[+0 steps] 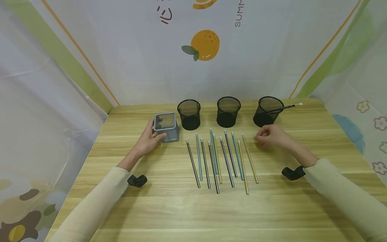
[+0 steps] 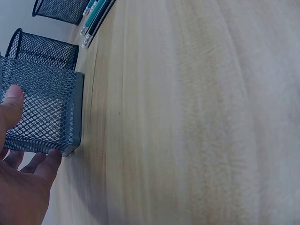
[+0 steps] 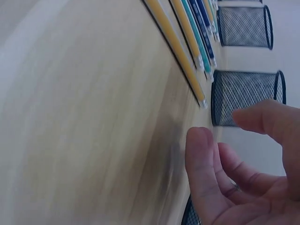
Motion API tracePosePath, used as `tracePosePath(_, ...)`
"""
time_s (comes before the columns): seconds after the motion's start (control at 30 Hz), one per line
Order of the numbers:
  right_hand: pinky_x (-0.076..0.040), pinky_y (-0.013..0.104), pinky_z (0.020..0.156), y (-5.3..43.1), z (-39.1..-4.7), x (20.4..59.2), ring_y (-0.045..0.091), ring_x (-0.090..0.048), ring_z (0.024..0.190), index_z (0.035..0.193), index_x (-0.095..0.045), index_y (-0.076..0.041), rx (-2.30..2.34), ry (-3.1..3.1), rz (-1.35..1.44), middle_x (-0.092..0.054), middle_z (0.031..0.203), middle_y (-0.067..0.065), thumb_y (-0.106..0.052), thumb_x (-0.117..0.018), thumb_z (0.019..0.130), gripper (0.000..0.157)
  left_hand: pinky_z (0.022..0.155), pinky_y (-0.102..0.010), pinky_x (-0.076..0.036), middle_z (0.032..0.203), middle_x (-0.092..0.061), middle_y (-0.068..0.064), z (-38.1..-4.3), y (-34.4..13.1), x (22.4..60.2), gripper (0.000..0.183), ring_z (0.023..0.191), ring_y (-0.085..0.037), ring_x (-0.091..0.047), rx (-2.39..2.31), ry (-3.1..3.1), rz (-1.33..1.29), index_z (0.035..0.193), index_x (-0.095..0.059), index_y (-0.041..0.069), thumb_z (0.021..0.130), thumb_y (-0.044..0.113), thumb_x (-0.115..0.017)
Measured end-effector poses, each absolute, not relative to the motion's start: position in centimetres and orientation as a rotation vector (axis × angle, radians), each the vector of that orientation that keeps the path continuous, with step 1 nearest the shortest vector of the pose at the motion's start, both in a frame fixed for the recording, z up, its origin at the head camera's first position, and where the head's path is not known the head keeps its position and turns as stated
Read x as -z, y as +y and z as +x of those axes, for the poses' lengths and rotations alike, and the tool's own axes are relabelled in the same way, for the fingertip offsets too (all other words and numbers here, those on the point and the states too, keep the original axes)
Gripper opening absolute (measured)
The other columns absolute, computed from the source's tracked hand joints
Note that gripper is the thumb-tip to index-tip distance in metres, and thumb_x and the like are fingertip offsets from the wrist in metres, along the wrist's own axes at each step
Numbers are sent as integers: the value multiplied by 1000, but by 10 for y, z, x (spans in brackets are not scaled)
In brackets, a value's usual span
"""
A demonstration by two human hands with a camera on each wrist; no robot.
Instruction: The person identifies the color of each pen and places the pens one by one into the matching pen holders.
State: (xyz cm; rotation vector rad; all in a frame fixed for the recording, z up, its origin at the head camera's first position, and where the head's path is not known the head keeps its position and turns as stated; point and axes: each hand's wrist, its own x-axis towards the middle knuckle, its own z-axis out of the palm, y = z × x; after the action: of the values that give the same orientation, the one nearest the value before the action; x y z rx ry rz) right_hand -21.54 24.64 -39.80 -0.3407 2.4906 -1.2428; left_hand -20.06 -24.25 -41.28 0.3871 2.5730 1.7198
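My left hand (image 1: 148, 139) grips a grey square mesh pencil holder (image 1: 171, 135), thumb on the near side and fingers round the left. In the left wrist view the thumb lies over the holder's mesh wall (image 2: 37, 112) and fingertips touch its lower edge. My right hand (image 1: 273, 137) holds nothing, its fingers bent and thumb apart from them, in front of the right round black mesh cup (image 1: 260, 119). A dark pencil (image 1: 287, 107) leans in that cup, its eraser end sticking out to the right. Nearest the right hand on the table is a yellow pencil (image 1: 250, 159).
Several dark, teal and yellow pencils (image 1: 213, 168) lie side by side on the wooden table (image 1: 181, 215), eraser ends away from me. Behind them stand a left black mesh cup (image 1: 190, 121) and a middle one (image 1: 227, 119). A printed white cloth (image 1: 145, 67) hangs behind the table.
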Motion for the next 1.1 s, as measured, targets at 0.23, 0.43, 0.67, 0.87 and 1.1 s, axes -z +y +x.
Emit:
tracePosePath(0.23, -59, 30, 60, 232, -209, 399, 24, -70, 69, 95, -63, 8, 1157, 2497, -376, -67, 74, 9, -9, -71, 95, 18, 106, -55, -43, 157, -26, -23, -201, -243, 413, 75, 143, -49, -27, -1723, 2569, 393, 158, -18, 1, 99, -3, -63)
tracePosePath(0.43, -57, 30, 60, 221, -202, 398, 24, -69, 64, 92, -64, 5, 1076, 2535, -370, -67, 71, 7, -12, -74, 92, 19, 107, -56, -41, 157, -26, -23, -201, -243, 414, 75, 143, -50, -27, -1718, 2575, 400, 158, -18, 0, 99, -2, -64)
tracePosePath(0.67, -57, 32, 61, 212, -199, 400, 23, -70, 60, 90, -64, 3, 1046, 2524, -352, -67, 71, 6, -15, -75, 91, 20, 107, -56, -41, 158, -26, -23, -200, -243, 412, 75, 143, -50, -27, -1706, 2582, 394, 158, -18, 1, 99, -1, -64)
tracePosePath(0.87, -59, 32, 58, 206, -200, 405, 22, -69, 59, 88, -61, 4, 1033, 2506, -338, -67, 72, 9, -12, -77, 90, 23, 106, -56, -42, 158, -26, -22, -201, -244, 413, 75, 143, -51, -27, -1705, 2581, 390, 158, -18, 1, 99, -2, -63)
tracePosePath(1.1, -59, 30, 56, 202, -202, 408, 21, -70, 58, 82, -59, 2, 973, 2529, -316, -67, 69, 9, -4, -74, 88, 17, 105, -55, -43, 158, -26, -22, -202, -245, 415, 76, 142, -50, -27, -1704, 2582, 393, 158, -18, 1, 98, -3, -64)
